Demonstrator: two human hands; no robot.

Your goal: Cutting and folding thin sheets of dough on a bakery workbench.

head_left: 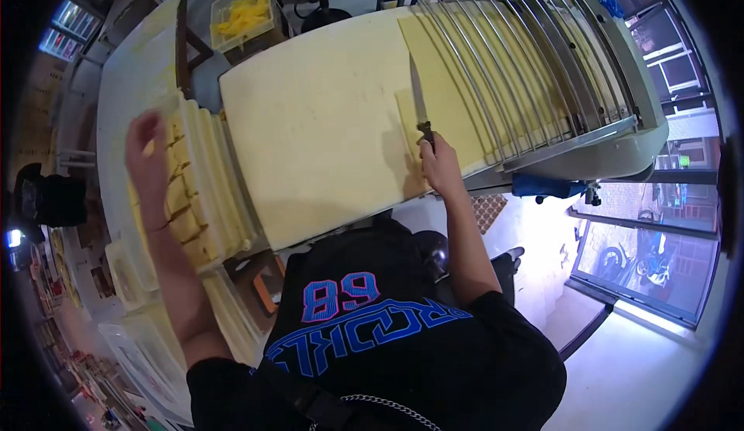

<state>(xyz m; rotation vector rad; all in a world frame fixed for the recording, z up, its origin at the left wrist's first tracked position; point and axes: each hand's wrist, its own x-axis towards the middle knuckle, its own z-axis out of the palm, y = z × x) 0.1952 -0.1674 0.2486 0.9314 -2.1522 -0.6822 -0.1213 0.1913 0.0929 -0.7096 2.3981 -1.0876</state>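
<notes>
My right hand (440,164) grips the dark handle of a long knife (418,99), whose blade lies across a flat yellow dough sheet (442,82) at the right end of a pale work surface (325,129). My left hand (147,152) reaches out to the left over a white tray (225,191) filled with rows of cut yellow pieces (182,199). Something small and yellow sits between its fingers, though the hand is blurred. The dough sheet runs under the metal bars of a sheeting machine (542,67).
A clear tub of yellow strips (244,17) stands at the far edge of the table. More white trays (155,346) are stacked at lower left. A stool base (322,13) is beyond the table. Windows and a glass door (651,245) lie to the right.
</notes>
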